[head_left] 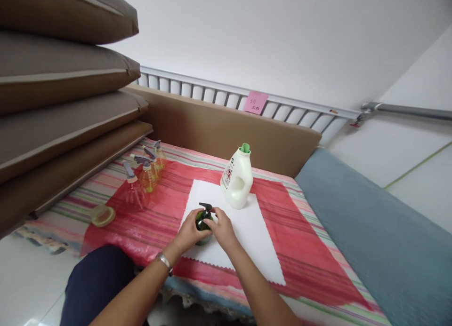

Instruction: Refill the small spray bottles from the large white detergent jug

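Note:
A dark green pump bottle [204, 241] with a black pump head [205, 206] stands on a white cloth [254, 243] with zigzag edges. My left hand [189, 231] wraps round the bottle's upper part from the left. Around the collar of the pump, my right hand [223, 227] closes its fingers from the right. Just behind them on the cloth is a white jug [240, 178] with a side handle and a green spout at its uncapped-looking top. My hands partly hide the bottle's shoulder and collar.
Several clear and yellow spray bottles [132, 187] stand at the left on a red plastic sheet [286, 222]. A roll of tape [102, 215] lies nearer the left edge. Stacked brown cushions [67, 91] rise at far left; a brown board [219, 126] leans behind. Blue padding [374, 236] borders the right.

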{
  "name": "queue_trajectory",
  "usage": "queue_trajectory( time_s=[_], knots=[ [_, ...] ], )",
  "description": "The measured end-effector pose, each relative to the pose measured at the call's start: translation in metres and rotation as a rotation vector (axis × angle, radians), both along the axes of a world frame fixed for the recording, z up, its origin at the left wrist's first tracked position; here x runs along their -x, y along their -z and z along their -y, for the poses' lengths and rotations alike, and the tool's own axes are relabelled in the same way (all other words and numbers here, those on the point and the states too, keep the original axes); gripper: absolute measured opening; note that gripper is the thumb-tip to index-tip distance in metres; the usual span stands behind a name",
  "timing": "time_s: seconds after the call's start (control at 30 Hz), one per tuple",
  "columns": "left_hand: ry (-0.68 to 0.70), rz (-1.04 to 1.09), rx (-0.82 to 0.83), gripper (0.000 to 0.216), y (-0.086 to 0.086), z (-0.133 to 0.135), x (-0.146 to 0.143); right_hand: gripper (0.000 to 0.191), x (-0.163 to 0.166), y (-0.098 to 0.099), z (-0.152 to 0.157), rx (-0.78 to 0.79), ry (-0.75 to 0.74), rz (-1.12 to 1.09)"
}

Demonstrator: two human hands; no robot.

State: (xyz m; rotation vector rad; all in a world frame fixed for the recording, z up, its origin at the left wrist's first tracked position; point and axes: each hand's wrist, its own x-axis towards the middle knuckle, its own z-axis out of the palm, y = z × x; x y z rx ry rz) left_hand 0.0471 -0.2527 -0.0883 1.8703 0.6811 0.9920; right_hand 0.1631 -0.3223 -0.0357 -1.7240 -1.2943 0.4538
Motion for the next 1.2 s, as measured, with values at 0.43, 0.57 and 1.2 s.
queue_trajectory(
  time_s=[0.43, 0.57, 1.2],
  knots=[
    [0.027, -0.014, -0.019, 0.058, -0.002, 0.002, -0.001, 0.032, 0.004, 0.005, -0.001, -0.014, 0.096, -0.022],
    [0.031, -0.008, -0.03, 0.06, -0.001, 0.001, -0.001, 0.032, 0.008, 0.005, -0.001, -0.034, 0.065, -0.027],
    [0.025, -0.036, -0.051, 0.058, 0.003, 0.001, 0.0, 0.037, 0.019, 0.015, -0.002, -0.048, 0.184, 0.025]
  ],
)
